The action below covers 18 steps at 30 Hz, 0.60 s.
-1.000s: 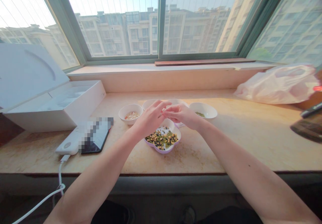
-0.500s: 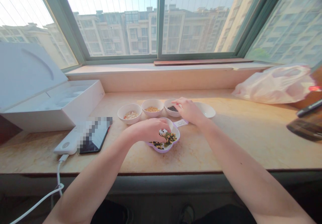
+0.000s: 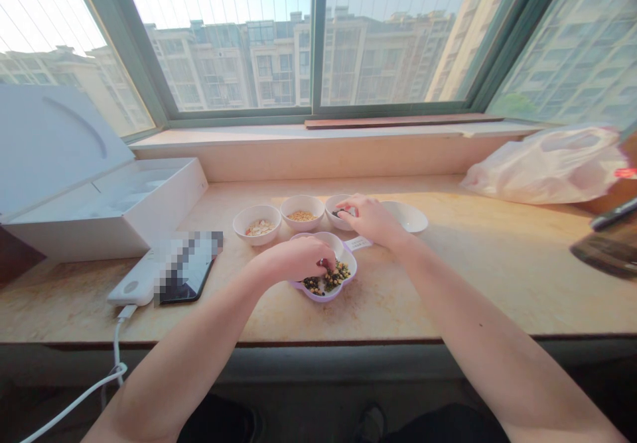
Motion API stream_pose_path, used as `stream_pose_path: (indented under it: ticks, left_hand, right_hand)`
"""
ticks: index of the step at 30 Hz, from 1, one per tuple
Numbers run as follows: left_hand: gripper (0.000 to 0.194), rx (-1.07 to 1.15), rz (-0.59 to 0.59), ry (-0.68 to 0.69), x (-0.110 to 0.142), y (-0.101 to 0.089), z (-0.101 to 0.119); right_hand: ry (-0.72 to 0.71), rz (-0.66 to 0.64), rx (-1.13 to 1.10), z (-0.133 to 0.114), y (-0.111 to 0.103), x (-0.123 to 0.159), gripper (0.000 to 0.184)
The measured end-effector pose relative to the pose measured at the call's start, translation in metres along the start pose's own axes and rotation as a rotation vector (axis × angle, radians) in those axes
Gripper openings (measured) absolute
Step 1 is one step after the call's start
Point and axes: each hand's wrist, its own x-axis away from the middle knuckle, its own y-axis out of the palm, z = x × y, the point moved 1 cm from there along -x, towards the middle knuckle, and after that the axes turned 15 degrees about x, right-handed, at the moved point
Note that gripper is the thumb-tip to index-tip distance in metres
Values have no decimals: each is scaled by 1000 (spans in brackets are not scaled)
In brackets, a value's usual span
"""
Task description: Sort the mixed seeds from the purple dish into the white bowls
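My left hand point(image 3: 309, 259) reaches down into a purple-rimmed white bowl point(image 3: 350, 251) of mixed black, green and tan beans. Its thumb and fingertips are drawn together in the beans, with dark reddish bits between them. My right hand point(image 3: 374, 219) is over a small white bowl point(image 3: 330, 204) of black beans, thumb and fingers apart at its rim; the hand covers part of it. To the left stand a white bowl of tan beans point(image 3: 301, 216) and a white bowl of pale flat seeds point(image 3: 259, 228). A wider white bowl point(image 3: 418, 221) is partly hidden behind the right hand.
A small printed label point(image 3: 359, 242) lies by the bean bowl. At left are a phone point(image 3: 192, 277), a white power bank point(image 3: 133, 288) with a cable and an open white box point(image 3: 164, 197). A plastic bag point(image 3: 542, 168) and a dark brown container point(image 3: 604, 251) stand at right.
My hands, together above the bean bowl a second ago, have parted. The left has gone down into the mixed beans and its fingers have closed; the right has moved to the black-bean bowl.
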Motion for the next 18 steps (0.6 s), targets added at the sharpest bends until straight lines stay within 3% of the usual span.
stream_pose_path:
  ticks: [11, 18]
  left_hand:
    - [18, 156, -16, -51, 1, -6, -1]
    - [8, 158, 73, -2, 1, -7, -1]
  right_hand:
    - [-8, 12, -17, -3, -1, 1, 22]
    - [-3, 46, -65, -6, -6, 3, 23]
